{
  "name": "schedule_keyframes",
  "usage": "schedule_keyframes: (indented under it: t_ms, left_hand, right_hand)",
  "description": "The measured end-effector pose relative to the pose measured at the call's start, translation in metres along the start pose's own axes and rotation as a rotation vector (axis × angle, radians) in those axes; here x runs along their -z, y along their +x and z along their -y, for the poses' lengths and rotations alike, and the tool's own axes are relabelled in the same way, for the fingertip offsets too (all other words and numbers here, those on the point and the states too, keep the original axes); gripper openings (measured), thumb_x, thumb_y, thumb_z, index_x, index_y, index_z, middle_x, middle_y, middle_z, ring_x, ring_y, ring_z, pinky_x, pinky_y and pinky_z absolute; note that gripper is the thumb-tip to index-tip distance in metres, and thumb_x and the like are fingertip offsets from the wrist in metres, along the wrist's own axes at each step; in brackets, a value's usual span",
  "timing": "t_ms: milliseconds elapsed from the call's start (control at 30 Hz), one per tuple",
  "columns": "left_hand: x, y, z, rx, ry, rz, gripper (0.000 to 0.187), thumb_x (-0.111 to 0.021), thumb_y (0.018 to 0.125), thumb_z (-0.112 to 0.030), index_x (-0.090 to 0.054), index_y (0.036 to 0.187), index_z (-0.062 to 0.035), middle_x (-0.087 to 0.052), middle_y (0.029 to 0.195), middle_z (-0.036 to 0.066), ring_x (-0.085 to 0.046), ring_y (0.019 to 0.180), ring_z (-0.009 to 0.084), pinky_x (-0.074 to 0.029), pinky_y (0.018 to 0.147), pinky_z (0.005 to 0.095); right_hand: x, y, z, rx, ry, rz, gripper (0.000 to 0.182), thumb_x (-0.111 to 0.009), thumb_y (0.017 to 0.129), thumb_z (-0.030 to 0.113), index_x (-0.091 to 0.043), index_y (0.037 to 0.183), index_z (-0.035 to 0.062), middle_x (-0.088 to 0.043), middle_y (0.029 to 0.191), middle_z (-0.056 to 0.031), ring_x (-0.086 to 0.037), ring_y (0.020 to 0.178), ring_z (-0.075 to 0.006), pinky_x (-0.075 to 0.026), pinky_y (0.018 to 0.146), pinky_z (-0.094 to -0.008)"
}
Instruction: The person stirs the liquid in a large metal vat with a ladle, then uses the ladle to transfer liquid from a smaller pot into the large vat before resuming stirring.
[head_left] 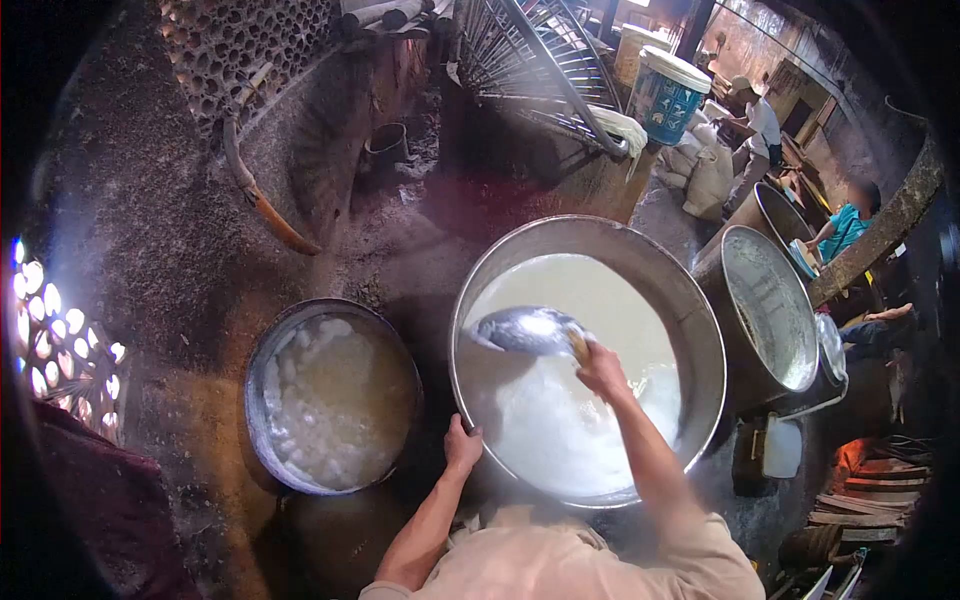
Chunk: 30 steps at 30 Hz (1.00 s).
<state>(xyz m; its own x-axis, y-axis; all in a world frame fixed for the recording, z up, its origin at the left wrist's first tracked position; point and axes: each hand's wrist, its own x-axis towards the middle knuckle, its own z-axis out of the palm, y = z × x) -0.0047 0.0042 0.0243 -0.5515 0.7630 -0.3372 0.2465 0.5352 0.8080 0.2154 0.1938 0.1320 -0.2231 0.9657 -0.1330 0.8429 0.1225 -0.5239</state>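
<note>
A large metal pot (705,400) of pale, milky liquid with white foam along its near side stands in front of me. My right hand (603,370) is closed round the short, wood-coloured handle of a metal scoop (530,331), which is tilted over the liquid inside the pot. With its fingers wrapped over the near left rim, my left hand (462,446) grips the pot. Left of that hand sits a smaller round basin (262,440) holding cloudy yellowish liquid and clumps of white foam.
Another metal vat (735,330) stands at the right, with a white container (782,447) below it. Split wood (870,500) lies at lower right near an orange glow. Two people (762,125) are farther back by sacks (710,180). A blue bucket (665,100) stands behind.
</note>
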Motion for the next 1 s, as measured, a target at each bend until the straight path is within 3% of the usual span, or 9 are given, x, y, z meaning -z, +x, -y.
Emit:
schedule_keyframes:
  t_ms: [100,167,233,300,400,633,700,767,1000]
  left_hand:
    - [-0.004,0.004,0.008,-0.003,0.017,-0.006,0.042,-0.067,0.078,-0.017,-0.050,0.115,-0.0049,-0.063,0.102,0.023,-0.060,0.098,0.0404,-0.048,0.083,0.0457]
    - [-0.003,0.003,0.008,0.018,0.017,-0.001,0.043,-0.067,0.078,-0.018,-0.050,0.116,-0.0049,-0.063,0.104,0.024,-0.060,0.100,0.0406,-0.047,0.085,0.0456]
    - [-0.004,0.004,0.006,0.036,0.012,0.000,0.044,-0.067,0.078,-0.019,-0.050,0.117,-0.0049,-0.062,0.106,0.024,-0.059,0.102,0.0408,-0.047,0.086,0.0456]
    - [-0.006,0.004,0.008,0.040,0.024,-0.013,0.046,-0.067,0.077,-0.019,-0.050,0.118,-0.0051,-0.062,0.107,0.024,-0.058,0.103,0.0408,-0.046,0.087,0.0459]
    - [-0.011,0.009,0.018,-0.029,0.033,-0.064,0.045,-0.067,0.077,-0.018,-0.051,0.116,-0.0050,-0.062,0.107,0.023,-0.059,0.102,0.0409,-0.047,0.086,0.0460]
    - [-0.015,0.010,0.017,-0.037,0.077,-0.143,0.048,-0.066,0.076,-0.017,-0.052,0.119,-0.0013,-0.061,0.111,0.024,-0.058,0.104,0.0389,-0.046,0.089,0.0437]
    - [-0.010,0.009,0.010,0.027,0.092,-0.056,0.055,-0.067,0.077,-0.017,-0.049,0.126,-0.0014,-0.059,0.116,0.024,-0.057,0.109,0.0366,-0.045,0.093,0.0414]
    - [-0.011,0.006,0.008,0.031,0.059,-0.107,0.052,-0.067,0.077,-0.016,-0.050,0.124,-0.0001,-0.060,0.115,0.024,-0.058,0.108,0.0356,-0.045,0.092,0.0408]
    - [-0.016,0.016,0.021,0.058,0.043,-0.101,0.050,-0.065,0.077,-0.013,-0.050,0.123,0.0014,-0.058,0.118,0.023,-0.056,0.112,0.0345,-0.044,0.093,0.0393]
  right_hand:
    - [-0.042,0.039,-0.020,0.065,-0.063,0.002,0.039,-0.056,0.072,0.008,-0.056,0.110,0.0008,-0.066,0.082,-0.0223,-0.066,0.066,-0.0333,-0.053,0.055,-0.0417]
    - [-0.056,0.046,-0.030,0.041,-0.187,0.174,0.031,-0.057,0.076,0.011,-0.058,0.104,-0.0013,-0.065,0.085,-0.0229,-0.066,0.069,-0.0337,-0.054,0.056,-0.0414]
    - [-0.077,0.038,-0.068,0.208,-0.309,0.054,0.027,-0.052,0.088,0.021,-0.061,0.099,-0.0013,-0.065,0.088,-0.0216,-0.065,0.065,-0.0343,-0.053,0.056,-0.0427]
    - [-0.075,0.021,-0.075,0.000,-0.191,0.178,0.029,-0.052,0.089,0.025,-0.062,0.099,-0.0011,-0.065,0.092,-0.0227,-0.065,0.075,-0.0375,-0.053,0.066,-0.0449]
    - [-0.078,-0.001,-0.107,-0.092,-0.164,0.207,0.033,-0.051,0.091,0.029,-0.063,0.100,-0.0004,-0.064,0.095,-0.0231,-0.063,0.085,-0.0392,-0.051,0.076,-0.0456]
    - [-0.071,-0.066,-0.183,-0.119,-0.303,0.229,0.043,-0.043,0.094,0.039,-0.065,0.094,0.0017,-0.064,0.097,-0.0223,-0.062,0.092,-0.0371,-0.050,0.077,-0.0456]
    - [-0.063,-0.086,-0.204,-0.123,-0.315,0.243,0.033,-0.050,0.090,0.031,-0.065,0.096,0.0020,-0.064,0.098,-0.0217,-0.062,0.092,-0.0377,-0.049,0.078,-0.0459]
    - [-0.053,-0.105,-0.226,-0.115,-0.347,0.220,0.033,-0.063,0.070,0.013,-0.063,0.100,0.0016,-0.066,0.095,-0.0204,-0.064,0.092,-0.0367,-0.054,0.079,-0.0455]
    - [0.061,-0.172,-0.234,-0.170,-0.255,0.285,0.033,-0.060,0.070,0.011,-0.060,0.101,0.0002,-0.064,0.093,-0.0240,-0.061,0.091,-0.0412,-0.049,0.080,-0.0485]
